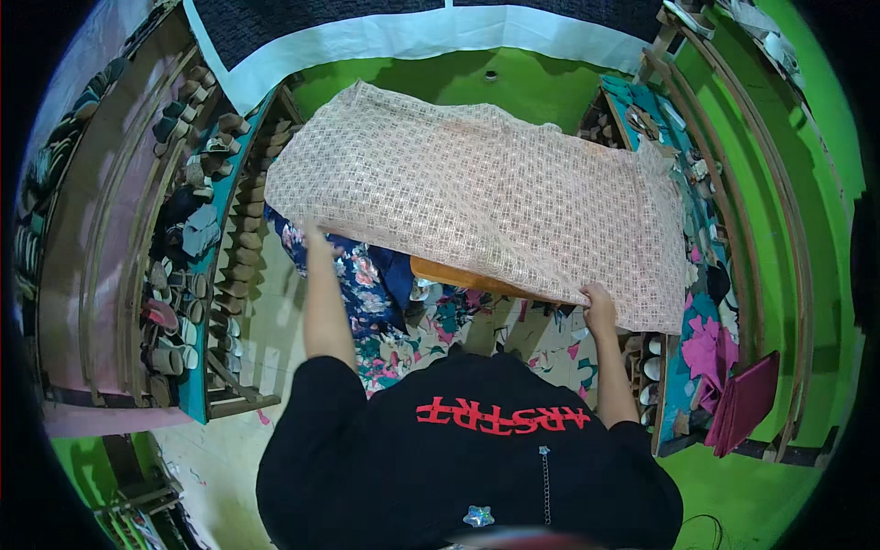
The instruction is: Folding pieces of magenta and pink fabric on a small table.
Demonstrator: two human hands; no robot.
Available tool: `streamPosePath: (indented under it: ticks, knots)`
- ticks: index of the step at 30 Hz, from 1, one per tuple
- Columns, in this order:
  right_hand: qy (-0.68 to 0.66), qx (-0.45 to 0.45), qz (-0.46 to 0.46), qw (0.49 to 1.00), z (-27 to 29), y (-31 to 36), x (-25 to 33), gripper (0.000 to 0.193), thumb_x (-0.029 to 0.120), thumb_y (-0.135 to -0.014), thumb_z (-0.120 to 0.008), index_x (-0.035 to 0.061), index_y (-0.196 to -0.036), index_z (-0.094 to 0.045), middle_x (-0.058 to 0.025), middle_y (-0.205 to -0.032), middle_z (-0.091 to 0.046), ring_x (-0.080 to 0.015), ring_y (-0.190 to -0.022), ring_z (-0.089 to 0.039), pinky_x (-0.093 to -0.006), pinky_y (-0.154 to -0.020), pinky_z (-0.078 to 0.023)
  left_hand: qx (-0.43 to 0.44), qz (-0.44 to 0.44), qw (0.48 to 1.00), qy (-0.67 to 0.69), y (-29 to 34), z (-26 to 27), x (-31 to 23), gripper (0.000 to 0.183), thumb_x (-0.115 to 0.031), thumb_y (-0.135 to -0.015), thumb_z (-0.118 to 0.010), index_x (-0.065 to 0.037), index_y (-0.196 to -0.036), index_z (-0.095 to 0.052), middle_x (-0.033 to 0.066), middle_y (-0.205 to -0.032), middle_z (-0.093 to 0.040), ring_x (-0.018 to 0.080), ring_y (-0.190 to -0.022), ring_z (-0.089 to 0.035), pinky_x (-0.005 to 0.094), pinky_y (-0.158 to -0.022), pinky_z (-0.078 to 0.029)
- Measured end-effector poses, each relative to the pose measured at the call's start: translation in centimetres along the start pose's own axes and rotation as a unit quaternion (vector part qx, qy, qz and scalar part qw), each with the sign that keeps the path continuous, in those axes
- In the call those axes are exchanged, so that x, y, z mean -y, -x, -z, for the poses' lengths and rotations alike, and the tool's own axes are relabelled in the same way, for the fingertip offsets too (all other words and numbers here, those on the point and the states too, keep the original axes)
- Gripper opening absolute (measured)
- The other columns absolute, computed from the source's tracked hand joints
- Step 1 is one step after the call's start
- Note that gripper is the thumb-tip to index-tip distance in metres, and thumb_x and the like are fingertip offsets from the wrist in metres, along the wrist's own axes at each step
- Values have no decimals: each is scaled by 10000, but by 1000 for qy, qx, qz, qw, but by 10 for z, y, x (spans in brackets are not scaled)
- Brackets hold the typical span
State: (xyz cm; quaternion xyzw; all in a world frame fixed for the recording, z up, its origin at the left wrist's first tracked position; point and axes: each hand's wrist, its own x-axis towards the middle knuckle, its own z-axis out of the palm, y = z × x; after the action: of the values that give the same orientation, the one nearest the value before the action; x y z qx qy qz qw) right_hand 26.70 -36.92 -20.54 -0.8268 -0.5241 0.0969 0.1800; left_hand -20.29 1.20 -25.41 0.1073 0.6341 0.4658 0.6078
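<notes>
A wide sheet of pale pink fabric (477, 183) with a woven-looking, glinting check pattern spreads in front of me, its near edge slanting down to the right. My right hand (599, 307) pinches that near edge toward its right end. At the left part of the same edge is my left hand (318, 242), smeared by motion; its fingers do not show clearly. Below the left hand hangs a navy floral cloth (362, 280). An orange-brown flat edge (477, 280) shows under the fabric, which hides most of what lies beneath.
Racks with many shoes and shoe forms (238, 266) stand on the left. On the right, a teal bench (674, 403) bears scraps, magenta pieces (706, 353) and a dark red folded sheet (744, 403). Colourful scraps (458, 312) litter the tiled floor. A green wall (385, 78) closes the back.
</notes>
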Motion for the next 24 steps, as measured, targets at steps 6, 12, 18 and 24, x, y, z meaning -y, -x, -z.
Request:
streamPosePath:
  ticks: [6, 12, 18, 24]
  knots:
    - [-23, -17, 100, 995, -7, 6, 46, 471, -32, -627, -541, 78, -1084, -563, -146, -1078, -557, -329, -998, -519, -360, -831, -435, 94, -62, 993, 29, 45, -32, 52, 569, -222, -685, -701, -30, -1170, -475, 138, -1112, -549, 263, -922, -567, 418, -747, -458]
    - [-23, 120, 33, 992, 6, 12, 41, 308, 3, -630, -544, 71, -906, -662, -167, -851, -628, -329, -793, -604, -365, -751, -476, 4, -330, 941, -75, 94, 1, 34, 558, 21, -597, -725, 121, -1092, -489, 178, -1096, -556, 260, -942, -562, 331, -831, -441]
    - [80, 353, 12, 932, 2, 49, 44, 207, 123, -651, -638, 125, -853, -684, -152, -794, -634, -309, -748, -615, -377, -692, -484, -39, -283, 939, -191, 115, 98, 73, 828, 23, -560, -732, 98, -1254, -286, 199, -1237, -440, 252, -1084, -476, 321, -934, -367]
    - [111, 453, -6, 885, -4, 51, 37, 249, 161, -645, -677, 115, -890, -678, -113, -800, -655, -269, -715, -625, -355, -670, -485, -322, -193, 733, -568, 182, 33, 48, 849, -180, -626, -756, -84, -1321, -278, 217, -1314, -302, 328, -1115, -440, 451, -902, -391]
